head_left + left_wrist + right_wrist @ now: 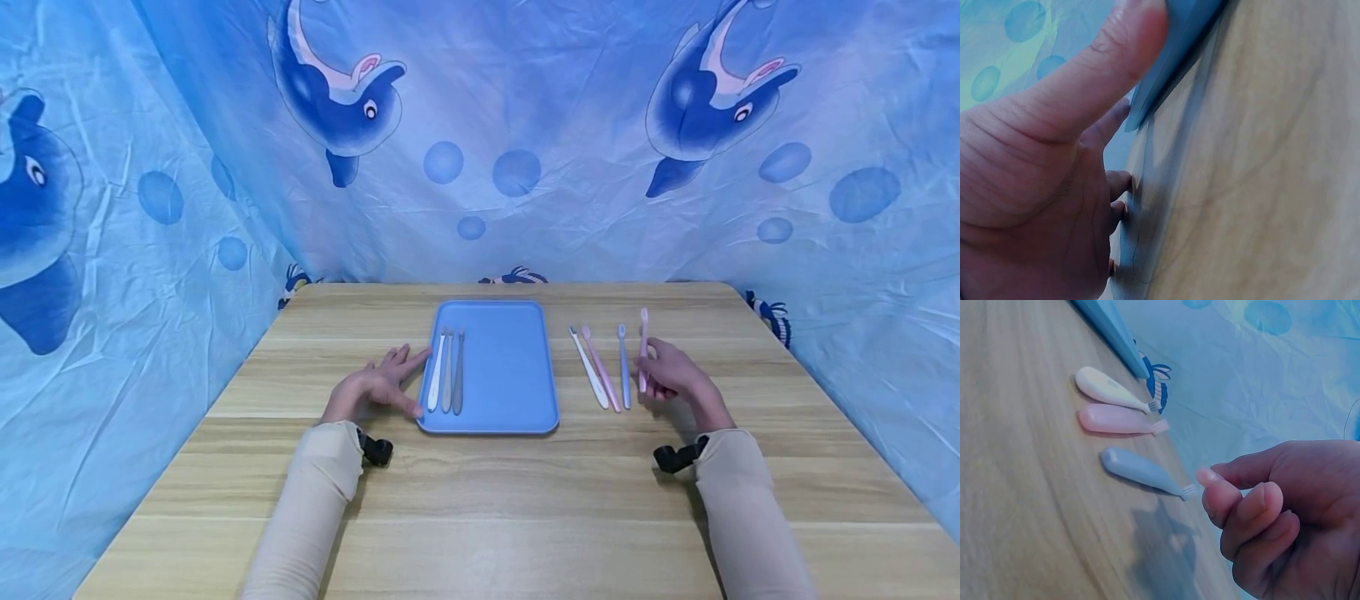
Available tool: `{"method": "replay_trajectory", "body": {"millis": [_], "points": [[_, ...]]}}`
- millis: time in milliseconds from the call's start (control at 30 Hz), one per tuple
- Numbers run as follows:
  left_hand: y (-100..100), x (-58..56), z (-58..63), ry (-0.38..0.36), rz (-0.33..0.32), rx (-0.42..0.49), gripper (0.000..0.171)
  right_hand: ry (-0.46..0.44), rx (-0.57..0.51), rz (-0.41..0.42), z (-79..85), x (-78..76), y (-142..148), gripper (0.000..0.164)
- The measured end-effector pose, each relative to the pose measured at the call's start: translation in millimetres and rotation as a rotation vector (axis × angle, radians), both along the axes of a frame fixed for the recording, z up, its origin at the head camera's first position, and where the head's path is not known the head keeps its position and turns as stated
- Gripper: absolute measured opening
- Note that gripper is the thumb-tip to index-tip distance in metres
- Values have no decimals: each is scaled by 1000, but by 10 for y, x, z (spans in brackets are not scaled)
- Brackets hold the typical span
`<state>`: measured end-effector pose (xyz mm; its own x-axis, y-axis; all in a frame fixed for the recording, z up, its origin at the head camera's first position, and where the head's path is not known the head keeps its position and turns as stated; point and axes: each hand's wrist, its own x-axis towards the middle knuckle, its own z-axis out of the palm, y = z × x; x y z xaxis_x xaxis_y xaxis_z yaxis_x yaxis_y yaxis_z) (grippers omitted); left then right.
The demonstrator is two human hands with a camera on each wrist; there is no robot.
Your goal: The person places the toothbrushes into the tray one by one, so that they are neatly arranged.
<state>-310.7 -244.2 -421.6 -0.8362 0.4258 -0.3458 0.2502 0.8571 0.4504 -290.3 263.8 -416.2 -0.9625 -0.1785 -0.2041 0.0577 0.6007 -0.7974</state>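
Note:
A blue tray [510,367] lies at the middle of the table. On its left side rest a white toothbrush [437,375] and two grey toothbrushes [458,379], side by side. My left hand [382,385] is spread at the tray's left edge, thumb and forefinger touching the rim. My right hand [671,371] pinches a pink toothbrush [643,333] between thumb and fingers, raised above the table in the right wrist view. To its left lie a blue toothbrush [1144,470], another pink toothbrush [1116,419] and a white toothbrush [1109,387].
The wooden table [480,517] carries all of this. A blue curtain [480,108] with dolphins hangs behind it and along its sides. Black wrist cameras [375,448] are strapped at both sleeves.

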Motion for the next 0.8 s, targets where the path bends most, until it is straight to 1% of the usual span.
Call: {"method": "replay_trajectory", "body": {"millis": [133,200,333,467,700,800], "points": [[1,8,2,-4,2,-3,129,-5,4,6,46,10,-22,56],[10,5,0,-2,2,-7,128,5,-2,17,68,15,-35,57],[19,-12,-4,4,4,-25,124,29,-18,38,108,19,-65,54],[24,-19,0,-1,6,-18,124,31,-23,44,146,25,-98,53],[-1,-18,-17,-11,-12,-14,130,48,-26,55,192,3,-149,47],[-11,-6,-16,-8,-16,-2,132,54,-33,60,224,-6,-180,49]]}}
